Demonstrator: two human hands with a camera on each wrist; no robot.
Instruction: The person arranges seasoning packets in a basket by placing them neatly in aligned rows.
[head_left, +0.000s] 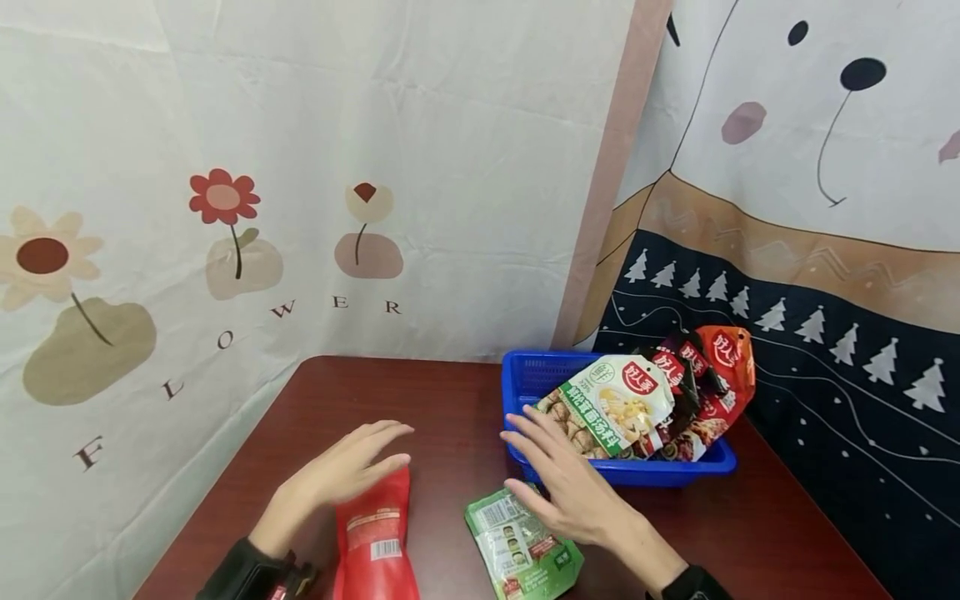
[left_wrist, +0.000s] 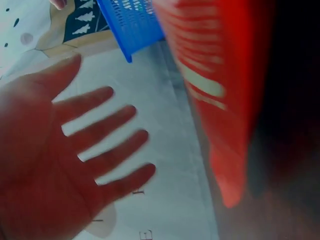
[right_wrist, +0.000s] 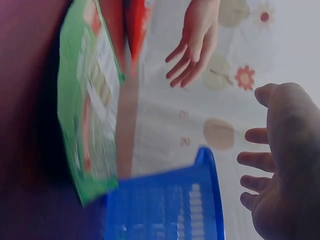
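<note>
My left hand hovers over the top end of a red packet, its fingers extended and nothing in its grasp. The left wrist view shows that palm with fingers spread beside the red packet. Over a green packet, my right hand is held with straight, parted fingers. That green packet lies back side up on the table, apart from the right fingers. Behind the right fingertips stands a blue basket full of food packets.
In the basket lean a white and green mushroom soup packet, dark packets and an orange-red packet. The brown table ends at a flower-printed cloth behind. A bear-printed cloth hangs at the right.
</note>
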